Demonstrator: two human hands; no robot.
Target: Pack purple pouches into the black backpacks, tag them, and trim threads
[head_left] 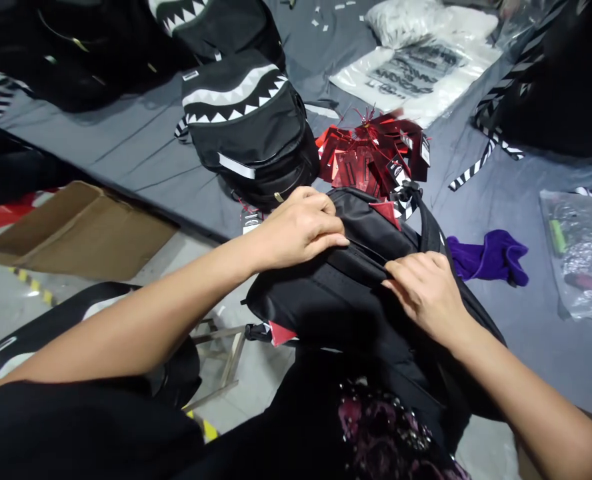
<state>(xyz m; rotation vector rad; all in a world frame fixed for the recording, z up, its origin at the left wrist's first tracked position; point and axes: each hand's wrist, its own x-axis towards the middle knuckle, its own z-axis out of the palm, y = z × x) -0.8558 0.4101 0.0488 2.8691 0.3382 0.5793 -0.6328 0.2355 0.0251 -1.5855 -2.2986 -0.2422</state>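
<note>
While left hand (309,230) and right hand (429,293) pinch seam (366,253), apparently zipped, black backpack (316,300) sags at near edge of grey-covered table (141,167). Left: fingers curled, thumb closed on seam. Right: fingertips gripping same seam farther right. Fabric looks soft, smooth, likely bit slippery; body should fold easily, seems light, probably not fragile. Surest hold likely seam or shoulder strap (431,223); loose panels could slide. Red hang tags (359,167), shark-mouth backpack (256,133) beyond.
</note>
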